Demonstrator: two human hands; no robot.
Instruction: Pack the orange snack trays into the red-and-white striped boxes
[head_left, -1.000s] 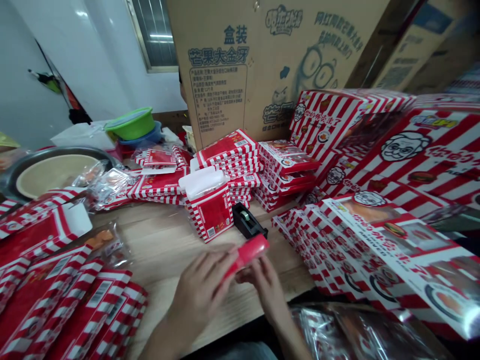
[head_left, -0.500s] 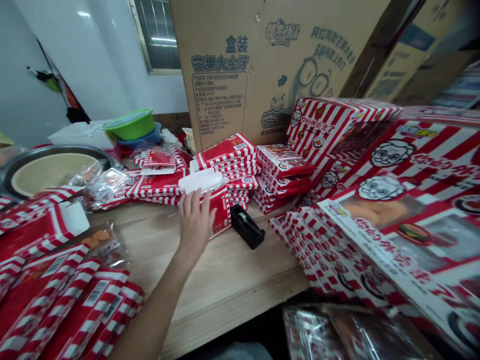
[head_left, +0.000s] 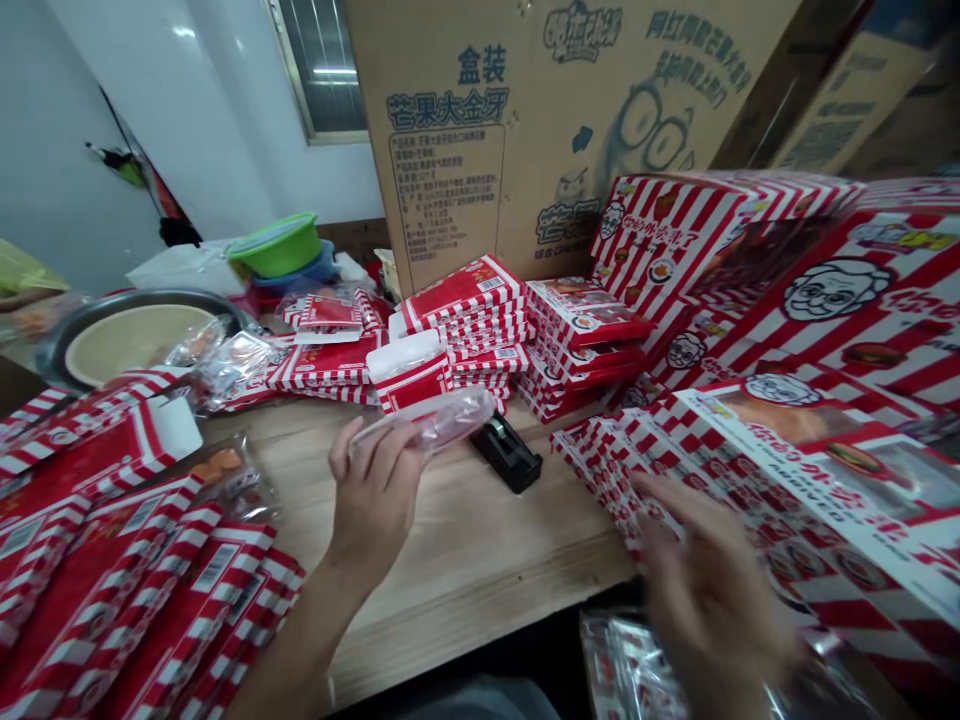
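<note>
My left hand [head_left: 375, 490] is raised over the wooden table [head_left: 465, 560] and grips a clear plastic packet [head_left: 439, 420] by its near end. The packet sticks out to the right, above a black tape dispenser [head_left: 511, 455]. Just behind it stands an upright red-and-white striped box [head_left: 409, 375] with its white flap open. My right hand [head_left: 709, 590] is blurred by motion at the lower right, fingers spread, over the fanned-out flat striped cartons [head_left: 637, 490]. It holds nothing that I can see.
Stacks of small striped boxes [head_left: 480, 315] sit before a big cardboard carton [head_left: 555, 130]. Large striped display boxes [head_left: 810, 330] fill the right. More flat cartons [head_left: 127, 600] lie at the left, with a beige basin [head_left: 124, 340] and green bowl [head_left: 277, 245] behind. Plastic packets [head_left: 637, 660] lie below the table edge.
My left hand has drawn back from the upright box with a clear packet now in it. My right hand has come into view at the lower right.
</note>
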